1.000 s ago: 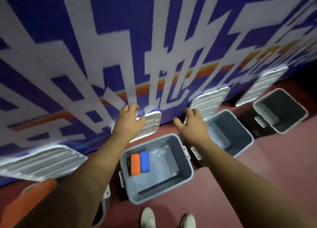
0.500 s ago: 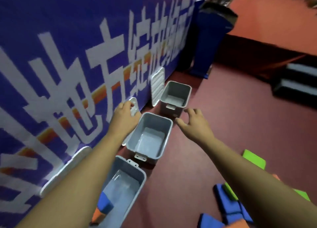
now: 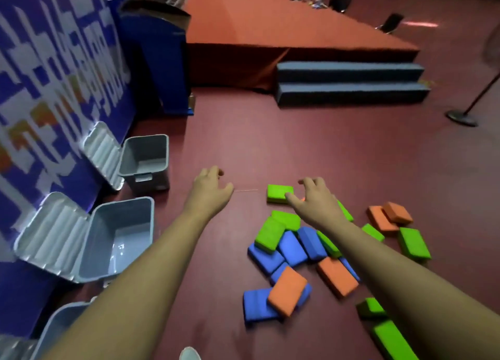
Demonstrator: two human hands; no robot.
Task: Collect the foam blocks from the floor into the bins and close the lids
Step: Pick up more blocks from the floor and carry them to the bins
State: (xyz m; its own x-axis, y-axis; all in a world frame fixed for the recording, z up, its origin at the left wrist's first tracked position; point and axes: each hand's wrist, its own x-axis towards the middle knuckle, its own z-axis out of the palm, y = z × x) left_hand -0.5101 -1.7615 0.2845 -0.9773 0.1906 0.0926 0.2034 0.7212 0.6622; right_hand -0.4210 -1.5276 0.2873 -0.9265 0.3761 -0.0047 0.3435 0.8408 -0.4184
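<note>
- Left hand (image 3: 212,189) and right hand (image 3: 315,201) outstretched, fingers loosely spread, holding nothing.
- Foam blocks (image 3: 290,247) scattered on floor (image 3: 243,148), mostly beneath right hand.
- Gray bins (image 3: 119,240) at left, lids (image 3: 54,235) open.

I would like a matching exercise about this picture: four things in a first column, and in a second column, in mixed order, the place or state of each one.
Column A
1. left hand
2. right hand
3. middle bin
4. nearest orange block

Column B
a. rests on a blue block
b. lid open, no block seen inside
c. fingers spread, near the lone green block
d. holds nothing, over bare floor

Pairs: 1-d, 2-c, 3-b, 4-a
</note>
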